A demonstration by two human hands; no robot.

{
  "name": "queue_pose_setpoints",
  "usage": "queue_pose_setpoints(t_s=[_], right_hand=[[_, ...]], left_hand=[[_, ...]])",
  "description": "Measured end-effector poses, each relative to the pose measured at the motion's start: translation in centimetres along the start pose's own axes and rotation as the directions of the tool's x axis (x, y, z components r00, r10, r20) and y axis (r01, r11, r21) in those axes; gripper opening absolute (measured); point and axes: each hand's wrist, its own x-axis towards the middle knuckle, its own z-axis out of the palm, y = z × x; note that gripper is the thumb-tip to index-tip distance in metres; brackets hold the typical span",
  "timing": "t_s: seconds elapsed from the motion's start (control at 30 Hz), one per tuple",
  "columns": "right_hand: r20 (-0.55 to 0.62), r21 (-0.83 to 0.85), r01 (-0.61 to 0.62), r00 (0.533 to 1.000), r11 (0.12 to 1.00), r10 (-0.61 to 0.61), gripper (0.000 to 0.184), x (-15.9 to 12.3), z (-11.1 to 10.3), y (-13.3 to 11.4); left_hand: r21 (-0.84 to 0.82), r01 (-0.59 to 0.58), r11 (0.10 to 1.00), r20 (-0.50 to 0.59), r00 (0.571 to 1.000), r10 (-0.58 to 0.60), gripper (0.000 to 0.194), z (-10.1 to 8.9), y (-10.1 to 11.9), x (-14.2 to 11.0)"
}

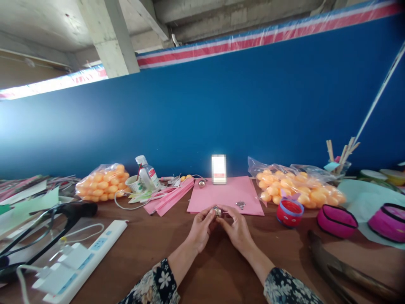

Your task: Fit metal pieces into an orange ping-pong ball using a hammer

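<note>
Between my two hands, over the front edge of a sheet of pink paper (221,194), is a small shiny metallic ball (217,211). The thumb and fingers of my left hand (202,228) are closed on its left side. From the right, the fingertips of my right hand (236,228) pinch in against it; the fingers partly cover it. A similar shiny ball (201,183) rests at the paper's back left. Small silver pieces (240,205) lie in a little heap on the paper, beyond my right hand.
Bags of orange balls (103,183) stand left and right. At left are a power strip (91,257), a paper cup (134,184), a bottle (148,173) and pink strips (171,198). At right are a red round container (290,213), magenta fabric pieces (337,221) and a curved wooden piece (325,257).
</note>
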Motion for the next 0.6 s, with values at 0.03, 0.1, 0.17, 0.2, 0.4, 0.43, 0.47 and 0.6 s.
queue_pose_setpoints(t_s=[0.03, 0.1, 0.17, 0.2, 0.4, 0.43, 0.47, 0.6], right_hand=[[-0.002, 0.012, -0.010, 1.000, 1.000, 0.010, 0.031, 0.02, 0.01, -0.01], [-0.002, 0.022, -0.023, 1.000, 0.999, 0.023, 0.031, 0.03, 0.07, 0.03], [0.000, 0.003, -0.021, 1.000, 1.000, 0.021, 0.031, 0.00, 0.11, 0.08], [0.000, -0.018, -0.011, 1.000, 1.000, 0.012, 0.032, -0.03, 0.13, 0.09], [0.039, -0.117, 0.078, 0.996, 0.990, -0.074, 0.043, -0.20, 0.12, 0.02], [0.056, -0.116, 0.091, 0.995, 0.989, -0.084, 0.043, -0.23, 0.14, 0.05], [0.069, -0.115, 0.096, 0.994, 0.989, -0.089, 0.043, -0.26, 0.17, 0.11], [0.058, -0.100, 0.069, 0.996, 0.993, -0.063, 0.038, -0.34, 0.27, 0.38]], left_hand=[[0.001, -0.001, 1.000, 0.012, 1.000, 0.001, 0.027, 0.00, 0.00, -0.01], [0.004, -0.005, 1.000, 0.030, 1.000, 0.004, 0.029, -0.06, -0.07, -0.01], [0.014, -0.006, 1.000, 0.033, 0.999, 0.006, 0.032, -0.19, -0.21, 0.00], [0.020, -0.004, 1.000, 0.031, 1.000, 0.004, 0.032, -0.26, -0.29, 0.01], [0.046, 0.015, 0.999, 0.050, 0.999, -0.017, 0.028, -0.12, -0.46, -0.18], [0.047, 0.010, 0.999, 0.057, 0.998, -0.012, 0.027, -0.03, -0.44, -0.23], [0.049, 0.005, 0.999, 0.063, 0.998, -0.008, 0.026, 0.08, -0.40, -0.28], [0.067, 0.009, 0.998, 0.050, 0.999, -0.013, 0.025, 0.54, -0.21, -0.44]])
